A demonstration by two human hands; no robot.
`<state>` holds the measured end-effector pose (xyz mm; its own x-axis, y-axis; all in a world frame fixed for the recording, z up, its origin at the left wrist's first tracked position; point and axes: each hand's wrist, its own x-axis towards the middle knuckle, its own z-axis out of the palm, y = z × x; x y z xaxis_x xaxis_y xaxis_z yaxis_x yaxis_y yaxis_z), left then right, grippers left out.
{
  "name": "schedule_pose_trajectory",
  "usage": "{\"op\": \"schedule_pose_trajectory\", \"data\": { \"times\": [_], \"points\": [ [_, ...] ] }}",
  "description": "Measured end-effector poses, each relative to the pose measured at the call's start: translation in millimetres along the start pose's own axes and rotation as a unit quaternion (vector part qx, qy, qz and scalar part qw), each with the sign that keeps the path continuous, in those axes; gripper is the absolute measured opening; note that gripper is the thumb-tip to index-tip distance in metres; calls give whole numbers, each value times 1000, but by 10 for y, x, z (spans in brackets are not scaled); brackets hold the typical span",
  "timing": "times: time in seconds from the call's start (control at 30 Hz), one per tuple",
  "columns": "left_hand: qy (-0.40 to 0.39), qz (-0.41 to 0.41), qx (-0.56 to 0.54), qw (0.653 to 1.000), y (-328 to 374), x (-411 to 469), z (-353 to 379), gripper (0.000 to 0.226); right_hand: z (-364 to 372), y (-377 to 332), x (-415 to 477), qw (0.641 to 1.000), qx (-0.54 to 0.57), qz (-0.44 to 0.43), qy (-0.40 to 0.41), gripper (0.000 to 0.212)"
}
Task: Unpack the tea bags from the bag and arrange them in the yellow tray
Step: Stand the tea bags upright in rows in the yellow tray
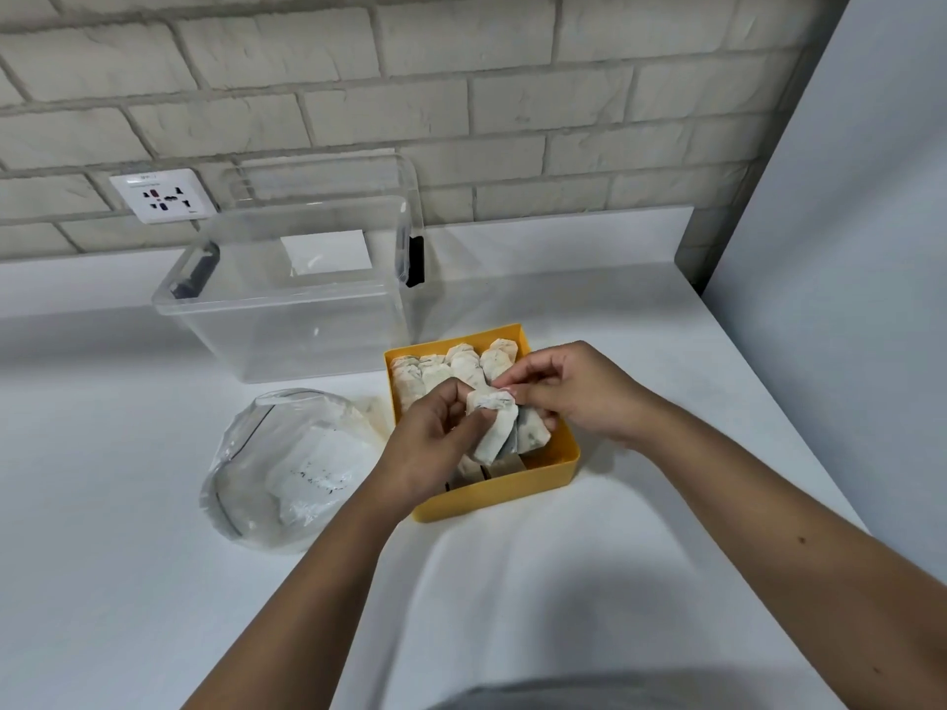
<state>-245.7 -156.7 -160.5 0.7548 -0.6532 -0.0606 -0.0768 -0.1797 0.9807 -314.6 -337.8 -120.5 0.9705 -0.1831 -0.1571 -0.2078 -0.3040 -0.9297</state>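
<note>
Left hand [435, 435] and right hand [571, 392], fingers curled, pinching a few tea bags [494, 427] over yellow tray [492, 497], back row filled; plastic bag [287, 463] seems to hold more.

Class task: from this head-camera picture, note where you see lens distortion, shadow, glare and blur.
Head view: brick wall courses bow, a wide-angle effect; soft arm shadows fall on the white table; the plastic bag shows a pale sheen; the grey clothing at the bottom edge is blurred; the held tea bags look fairly sharp.
</note>
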Motion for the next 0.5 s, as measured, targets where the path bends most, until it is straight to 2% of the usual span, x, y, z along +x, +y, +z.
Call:
{"op": "schedule_pose_trajectory", "data": {
  "times": [0.07, 0.1, 0.17, 0.2, 0.33, 0.5],
  "points": [
    [16, -1, 22, 1000, -57, 19, -3, 32, -91, 16, -8, 999, -53, 9, -6, 24],
    [40, -4, 32, 999, -93, 37, -19, 24, -154, 38, -7, 993, -118, 6, 3, 29],
    [106, -15, 44, 993, -149, 72, -69, 17, -256, 55, -45, 963, -266, -9, 34, 26],
    [129, -20, 47, 990, -170, 84, -96, 16, -279, 57, -78, 954, -295, -14, 40, 20],
    [150, -24, 63, 986, -231, 119, -147, 15, -245, 120, -172, 964, -260, -24, 48, 6],
    [144, -23, 87, 985, -250, 150, -163, 13, -166, 115, -239, 972, -230, -26, 38, 5]
  ]
}}
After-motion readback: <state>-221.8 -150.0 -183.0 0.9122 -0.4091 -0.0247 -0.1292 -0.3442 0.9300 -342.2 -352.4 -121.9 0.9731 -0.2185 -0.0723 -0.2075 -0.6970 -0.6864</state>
